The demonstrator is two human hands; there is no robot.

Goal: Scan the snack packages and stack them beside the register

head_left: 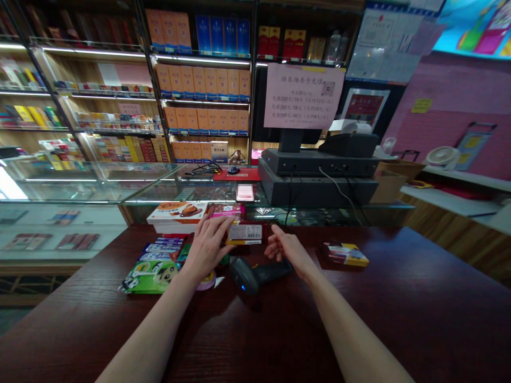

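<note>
My left hand (pixel 208 240) reaches over the packages, its thumb and fingers around the left end of a dark red flat box (pixel 245 233) with a white label and a yellow strip. At the box's other end, my right hand (pixel 286 248) is apart from it, fingers loosely curled and thumb raised, nothing visible in it. A black barcode scanner (pixel 249 276) lies below, its handle under my right hand. Behind the box is a pink hazelnut chocolate pack (pixel 227 211). A green panda snack bag (pixel 149 276) and blue-purple packets (pixel 163 249) lie left of my left hand.
A white and orange Dove box (pixel 178 213) sits at the table's far left. Another red and yellow flat box (pixel 344 254) lies to the right. Beyond the dark wooden table (pixel 255 340) are a glass counter (pixel 151 191), a cash register (pixel 319 175) and stocked shelves.
</note>
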